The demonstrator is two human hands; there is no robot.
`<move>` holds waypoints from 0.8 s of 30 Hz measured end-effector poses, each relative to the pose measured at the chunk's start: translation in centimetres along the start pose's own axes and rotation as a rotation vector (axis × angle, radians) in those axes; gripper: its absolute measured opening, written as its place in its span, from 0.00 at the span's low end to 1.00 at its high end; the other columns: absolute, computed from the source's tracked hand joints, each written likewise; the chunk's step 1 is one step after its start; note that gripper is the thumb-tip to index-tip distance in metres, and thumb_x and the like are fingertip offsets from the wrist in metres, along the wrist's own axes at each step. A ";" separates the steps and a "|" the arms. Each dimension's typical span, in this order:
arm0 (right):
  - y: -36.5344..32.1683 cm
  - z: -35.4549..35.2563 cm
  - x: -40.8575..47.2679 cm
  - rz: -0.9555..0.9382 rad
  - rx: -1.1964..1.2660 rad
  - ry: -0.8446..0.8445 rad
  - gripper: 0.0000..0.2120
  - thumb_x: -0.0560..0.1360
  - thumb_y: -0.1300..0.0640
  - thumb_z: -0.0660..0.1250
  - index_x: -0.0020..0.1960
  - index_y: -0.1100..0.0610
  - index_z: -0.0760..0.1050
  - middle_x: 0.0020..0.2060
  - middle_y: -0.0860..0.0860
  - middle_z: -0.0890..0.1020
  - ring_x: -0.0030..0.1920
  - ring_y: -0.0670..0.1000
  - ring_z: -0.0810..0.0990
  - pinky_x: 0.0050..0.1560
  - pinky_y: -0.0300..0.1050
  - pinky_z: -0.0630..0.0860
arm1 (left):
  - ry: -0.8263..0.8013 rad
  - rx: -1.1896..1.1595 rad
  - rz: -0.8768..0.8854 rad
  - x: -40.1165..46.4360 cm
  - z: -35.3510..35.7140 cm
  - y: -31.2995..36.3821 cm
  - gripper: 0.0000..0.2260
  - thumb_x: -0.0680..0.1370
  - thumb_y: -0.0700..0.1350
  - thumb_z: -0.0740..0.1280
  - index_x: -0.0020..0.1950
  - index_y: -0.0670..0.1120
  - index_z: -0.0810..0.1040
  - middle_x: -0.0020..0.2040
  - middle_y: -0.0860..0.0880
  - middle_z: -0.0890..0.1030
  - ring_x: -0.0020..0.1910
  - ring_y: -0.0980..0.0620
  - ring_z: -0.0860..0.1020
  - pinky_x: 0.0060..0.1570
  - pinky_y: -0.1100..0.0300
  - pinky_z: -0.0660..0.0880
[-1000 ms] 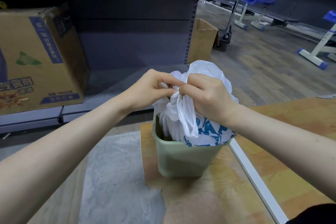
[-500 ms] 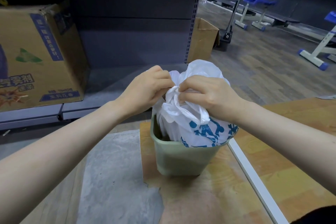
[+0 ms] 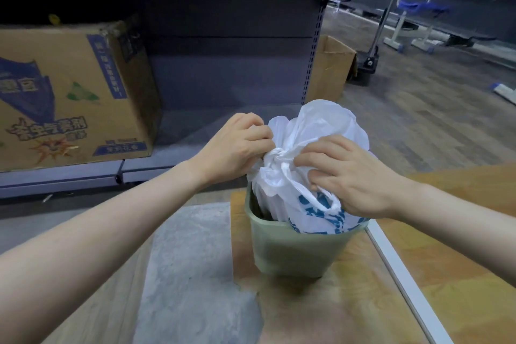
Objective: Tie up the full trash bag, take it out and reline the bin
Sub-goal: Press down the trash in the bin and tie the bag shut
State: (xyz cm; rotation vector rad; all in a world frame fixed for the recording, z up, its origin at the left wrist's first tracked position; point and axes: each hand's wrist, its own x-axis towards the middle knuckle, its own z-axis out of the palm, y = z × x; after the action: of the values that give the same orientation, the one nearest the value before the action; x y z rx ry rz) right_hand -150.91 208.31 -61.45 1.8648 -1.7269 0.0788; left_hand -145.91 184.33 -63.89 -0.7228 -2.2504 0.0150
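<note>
A full white trash bag (image 3: 315,131) with blue print bulges out of a small green bin (image 3: 293,248) standing on the floor. A twisted knot of plastic shows at the bag's top, between my two hands. My left hand (image 3: 237,145) grips the bag's handle on the knot's left side, fingers curled. My right hand (image 3: 349,173) pinches the other handle on the right and lies over the bag's printed side. The inside of the bin is mostly hidden by the bag.
A dark metal shelf unit (image 3: 223,45) stands just behind the bin, with a large printed cardboard box (image 3: 69,98) on its low shelf at left. Another cardboard box (image 3: 329,67) sits beyond the shelf end. A white strip (image 3: 405,279) runs along the floor at right.
Both hands have drawn apart sideways, pulling the handles so the knot tightens. My right hand has dropped lower onto the bag's printed side.
</note>
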 end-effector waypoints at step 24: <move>0.5 -3.0 -5.3 0.110 0.054 -0.085 0.24 0.81 0.48 0.51 0.33 0.59 0.72 0.33 0.52 0.76 0.33 0.56 0.70 0.35 0.44 0.62 | -0.054 0.221 0.089 -1.2 0.0 -1.1 0.09 0.67 0.31 0.68 0.37 0.46 0.79 0.35 0.51 0.78 0.42 0.49 0.68 0.45 0.57 0.65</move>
State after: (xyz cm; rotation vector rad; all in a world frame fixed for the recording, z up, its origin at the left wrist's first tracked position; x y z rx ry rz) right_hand -151.23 214.38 -61.05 1.8345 -1.9026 0.0911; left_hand -145.81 182.82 -64.44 -0.7085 -2.2219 0.3241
